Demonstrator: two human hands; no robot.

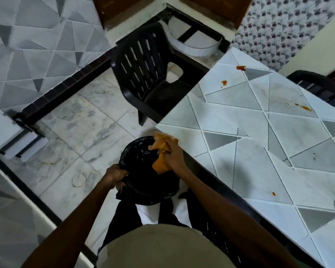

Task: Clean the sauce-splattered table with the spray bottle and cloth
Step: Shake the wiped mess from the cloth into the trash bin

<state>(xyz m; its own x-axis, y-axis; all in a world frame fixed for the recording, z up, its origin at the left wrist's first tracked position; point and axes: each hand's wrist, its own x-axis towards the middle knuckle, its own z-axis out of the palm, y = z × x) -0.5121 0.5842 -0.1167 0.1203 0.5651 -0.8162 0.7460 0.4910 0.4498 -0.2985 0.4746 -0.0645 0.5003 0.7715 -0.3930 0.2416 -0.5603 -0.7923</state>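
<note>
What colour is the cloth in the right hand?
Orange-yellow. The cloth, gripped by the right hand, shows best in the head view.

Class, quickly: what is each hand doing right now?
Left hand: gripping the rim of the black bag.
Right hand: holding a crumpled, orange-stained cloth over the bag.

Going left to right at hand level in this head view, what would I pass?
Left hand, black plastic bin bag it grips, right hand clutching an orange cloth, grey-and-white triangle-patterned table, small orange sauce spot on it.
</note>
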